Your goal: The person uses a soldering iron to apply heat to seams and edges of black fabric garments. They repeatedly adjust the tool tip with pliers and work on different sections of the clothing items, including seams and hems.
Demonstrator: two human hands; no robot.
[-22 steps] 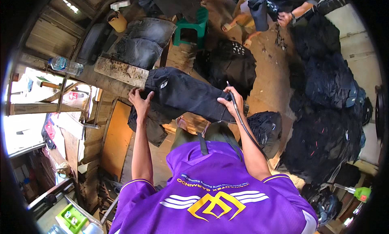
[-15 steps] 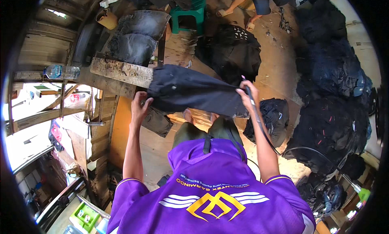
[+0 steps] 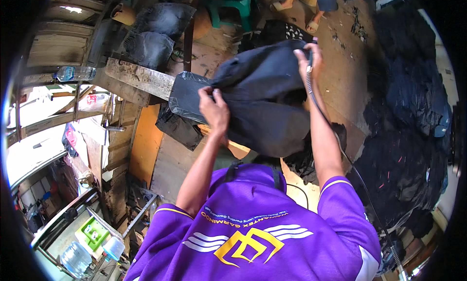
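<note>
Head: dark garment (image 3: 262, 81) spans left grip (image 3: 214, 109) to right grip (image 3: 316, 62).

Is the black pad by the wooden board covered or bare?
The black pad is bare at its left end: its surface shows left of the left hand. Whether the dark garment covers more, I cannot tell.

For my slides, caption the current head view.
Left hand and right hand hold a dark garment near a black-ended board, the right also gripping a corded tool.
</note>
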